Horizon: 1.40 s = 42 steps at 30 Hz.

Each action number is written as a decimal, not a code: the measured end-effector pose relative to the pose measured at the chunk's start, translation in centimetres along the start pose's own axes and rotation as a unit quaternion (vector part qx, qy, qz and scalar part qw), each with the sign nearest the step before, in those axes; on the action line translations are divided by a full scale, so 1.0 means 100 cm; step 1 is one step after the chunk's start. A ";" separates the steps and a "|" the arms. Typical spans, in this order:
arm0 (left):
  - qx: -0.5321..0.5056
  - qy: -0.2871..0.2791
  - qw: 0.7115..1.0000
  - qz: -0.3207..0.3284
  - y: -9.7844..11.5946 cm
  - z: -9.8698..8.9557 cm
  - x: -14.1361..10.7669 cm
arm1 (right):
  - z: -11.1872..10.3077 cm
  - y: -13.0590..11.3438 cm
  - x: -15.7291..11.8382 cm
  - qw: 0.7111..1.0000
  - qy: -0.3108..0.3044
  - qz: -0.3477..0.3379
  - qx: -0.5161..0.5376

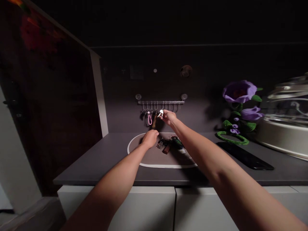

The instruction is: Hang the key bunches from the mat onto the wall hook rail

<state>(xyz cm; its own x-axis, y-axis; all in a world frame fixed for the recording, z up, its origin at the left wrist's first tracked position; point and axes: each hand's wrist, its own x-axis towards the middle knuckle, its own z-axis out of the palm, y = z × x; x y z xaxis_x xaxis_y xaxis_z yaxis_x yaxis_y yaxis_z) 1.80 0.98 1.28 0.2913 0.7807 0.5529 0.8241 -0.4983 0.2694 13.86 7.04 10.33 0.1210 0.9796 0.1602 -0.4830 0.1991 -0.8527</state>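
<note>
A clear hook rail is fixed to the dark back wall, with several keys and a pink loop strap hanging from its left half. My right hand is closed on a bunch of silver keys, raised just under the middle hooks. Lower and to the left, my left hand is curled closed above an oval mat; what it holds, if anything, is hidden. On the mat lies a pile of keys and key fobs, with a brown tag at its front edge. My right forearm covers part of the pile.
A black phone lies on the grey counter at the right. Behind it stand purple knitted flowers with a green ring base. A large pale container with a clear lid fills the right edge. White cabinet fronts are below.
</note>
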 end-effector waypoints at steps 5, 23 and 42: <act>-0.011 -0.009 1.000 -0.005 0.000 0.000 0.000 | -0.005 0.002 0.001 1.000 -0.007 -0.015 -0.026; -0.020 -0.008 1.000 0.011 -0.002 0.003 0.001 | -0.012 0.007 0.001 0.995 -0.018 -0.040 -0.089; -0.068 0.003 0.997 0.025 -0.006 0.006 0.002 | -0.034 0.018 0.000 0.945 0.034 -0.089 -0.312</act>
<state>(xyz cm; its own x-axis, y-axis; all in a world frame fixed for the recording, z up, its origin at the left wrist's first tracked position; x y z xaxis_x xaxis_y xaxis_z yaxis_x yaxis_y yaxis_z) 1.71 1.70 0.77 0.3270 0.7520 0.5724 0.7347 -0.5832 0.3464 15.95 7.31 7.06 0.2183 0.9242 0.3135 0.1523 0.2850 -0.9463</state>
